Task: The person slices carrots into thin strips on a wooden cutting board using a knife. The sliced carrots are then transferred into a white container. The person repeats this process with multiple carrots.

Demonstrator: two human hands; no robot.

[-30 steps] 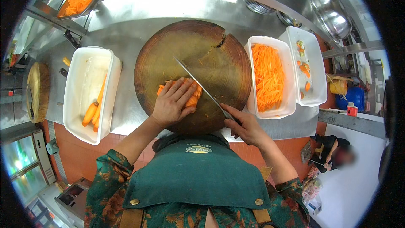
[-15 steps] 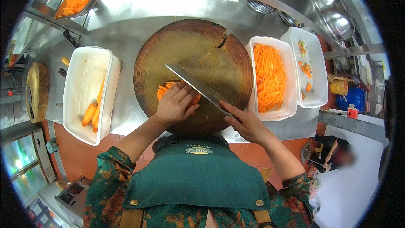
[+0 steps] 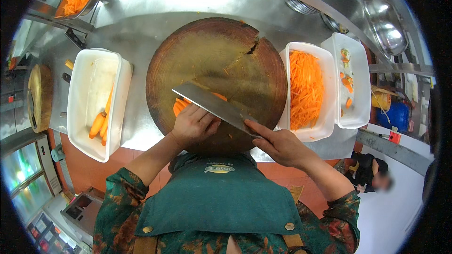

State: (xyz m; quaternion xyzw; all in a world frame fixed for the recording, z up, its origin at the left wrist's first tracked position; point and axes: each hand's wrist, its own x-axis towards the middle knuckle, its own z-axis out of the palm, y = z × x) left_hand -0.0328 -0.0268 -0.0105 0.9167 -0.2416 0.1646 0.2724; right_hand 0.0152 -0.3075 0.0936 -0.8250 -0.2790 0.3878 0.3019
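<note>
Two hands inspected: right hand closed round the knife; left hand half-curled at carrot slices, hold unclear, by the near-left edge of the chopping board — sliding slices, I judge, risk cut fingers.

The right hand grips a knife, its broad blade slanting up to the left over a round board. The left hand sits at the near side of the blade, fingers bent, with carrot slices beside it and more orange beyond the blade. On the metal surface, a white tub left of the board holds whole carrots; to the right, one tub holds shreds, another scraps.
</note>
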